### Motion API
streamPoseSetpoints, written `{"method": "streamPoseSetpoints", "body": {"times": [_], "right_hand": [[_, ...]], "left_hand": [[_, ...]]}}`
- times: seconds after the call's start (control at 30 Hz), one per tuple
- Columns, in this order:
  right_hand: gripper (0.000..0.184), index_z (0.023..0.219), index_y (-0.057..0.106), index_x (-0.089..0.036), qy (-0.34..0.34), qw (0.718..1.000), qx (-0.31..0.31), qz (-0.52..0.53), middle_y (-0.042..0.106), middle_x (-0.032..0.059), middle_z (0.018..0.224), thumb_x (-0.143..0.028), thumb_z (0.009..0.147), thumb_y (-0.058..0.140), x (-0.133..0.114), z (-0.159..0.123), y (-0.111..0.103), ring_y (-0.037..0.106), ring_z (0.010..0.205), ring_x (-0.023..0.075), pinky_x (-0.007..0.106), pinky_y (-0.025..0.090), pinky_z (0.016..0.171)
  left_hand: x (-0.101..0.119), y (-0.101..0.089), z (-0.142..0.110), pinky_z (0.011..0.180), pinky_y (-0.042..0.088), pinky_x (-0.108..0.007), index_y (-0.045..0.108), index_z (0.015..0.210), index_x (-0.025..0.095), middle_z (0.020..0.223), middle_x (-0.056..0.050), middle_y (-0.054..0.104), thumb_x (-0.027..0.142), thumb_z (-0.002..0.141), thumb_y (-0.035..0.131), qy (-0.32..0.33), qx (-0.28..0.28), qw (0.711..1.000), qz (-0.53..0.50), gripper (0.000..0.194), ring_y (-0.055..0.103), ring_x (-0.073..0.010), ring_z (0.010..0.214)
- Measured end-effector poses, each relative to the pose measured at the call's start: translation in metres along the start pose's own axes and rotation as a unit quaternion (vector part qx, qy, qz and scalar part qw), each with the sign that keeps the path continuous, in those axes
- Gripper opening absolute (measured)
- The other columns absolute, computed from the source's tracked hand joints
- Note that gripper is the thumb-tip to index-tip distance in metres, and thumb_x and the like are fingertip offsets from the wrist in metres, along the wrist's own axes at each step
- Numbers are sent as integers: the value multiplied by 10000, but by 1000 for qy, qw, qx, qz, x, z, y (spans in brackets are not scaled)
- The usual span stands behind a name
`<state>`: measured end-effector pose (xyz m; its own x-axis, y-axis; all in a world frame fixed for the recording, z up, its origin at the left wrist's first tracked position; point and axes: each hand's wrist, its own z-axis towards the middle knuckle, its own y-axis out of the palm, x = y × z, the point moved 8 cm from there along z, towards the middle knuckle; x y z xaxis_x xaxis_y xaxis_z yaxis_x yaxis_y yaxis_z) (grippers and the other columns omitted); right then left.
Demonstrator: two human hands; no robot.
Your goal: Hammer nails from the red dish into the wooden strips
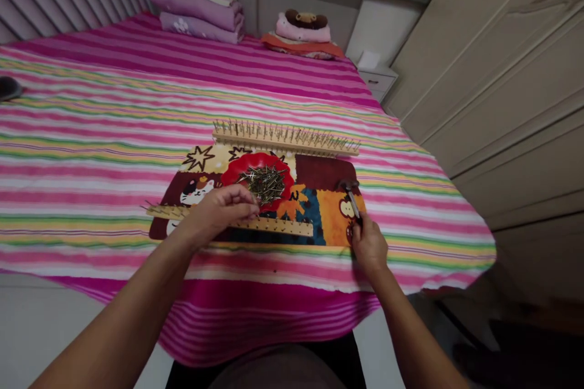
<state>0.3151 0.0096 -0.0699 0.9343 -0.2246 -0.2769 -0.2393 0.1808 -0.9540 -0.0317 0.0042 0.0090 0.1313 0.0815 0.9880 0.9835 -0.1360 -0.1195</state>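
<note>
My right hand is closed round the handle of a small hammer, its dark head resting low over the right side of a patterned mat. Fingers pinched together, my left hand hovers at the front edge of a red scalloped bowl; whatever the pinch holds is too small to make out. Loose nails are heaped in that bowl. Beneath my left hand runs a wooden strip, partly hidden by it, with nails standing along its left part and small holes or nail tips farther right.
Behind the bowl lies a second wooden strip thickly set with upright nails. A striped cloth covers the bed. Folded purple bedding and a stack of cushions sit at the back. A dark object is at the far left.
</note>
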Motion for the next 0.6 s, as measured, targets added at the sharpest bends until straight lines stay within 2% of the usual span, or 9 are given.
{"method": "streamPoseSetpoints", "body": {"times": [0.1, 0.2, 0.4, 0.5, 0.6], "right_hand": [[381, 1284, 524, -144, -6, 1000, 7, 3, 605, 83, 965, -243, 931, 418, 0, 0, 0, 507, 748, 158, 252, 269, 582], [384, 1289, 519, -144, -13, 1000, 10, 4, 601, 86, 982, -231, 927, 424, -1, 0, 0, 512, 764, 163, 256, 278, 590], [384, 1299, 512, -172, 4, 1000, -1, 0, 591, 71, 950, -241, 932, 422, 0, 0, 0, 505, 732, 156, 257, 258, 572], [381, 1299, 511, -173, 8, 1000, -2, -1, 590, 73, 958, -247, 936, 423, 0, 0, 0, 502, 728, 152, 258, 253, 571], [381, 1301, 511, -172, 7, 1000, 3, -1, 595, 73, 956, -255, 939, 426, 0, 0, 0, 503, 738, 155, 261, 259, 582]], "left_hand": [[-16, 19, -20, 541, 476, -249, 601, 712, 186, 652, 5, 645, 380, 711, 659, 27, 72, 997, 14, 202, 577, -117, 581], [-29, 39, -37, 574, 481, -244, 633, 730, 194, 694, 7, 650, 364, 750, 635, 72, 140, 984, 78, 172, 585, -117, 623], [-33, 78, -48, 653, 496, -227, 665, 833, 212, 763, -5, 658, 283, 850, 565, 207, 171, 940, 211, 123, 621, -110, 695], [-32, 88, -49, 682, 500, -232, 664, 887, 198, 768, -22, 661, 269, 882, 532, 265, 204, 906, 259, 151, 627, -115, 706], [-37, 91, -48, 695, 506, -239, 663, 905, 196, 766, -29, 671, 270, 894, 518, 280, 233, 885, 291, 163, 632, -123, 718]]}}
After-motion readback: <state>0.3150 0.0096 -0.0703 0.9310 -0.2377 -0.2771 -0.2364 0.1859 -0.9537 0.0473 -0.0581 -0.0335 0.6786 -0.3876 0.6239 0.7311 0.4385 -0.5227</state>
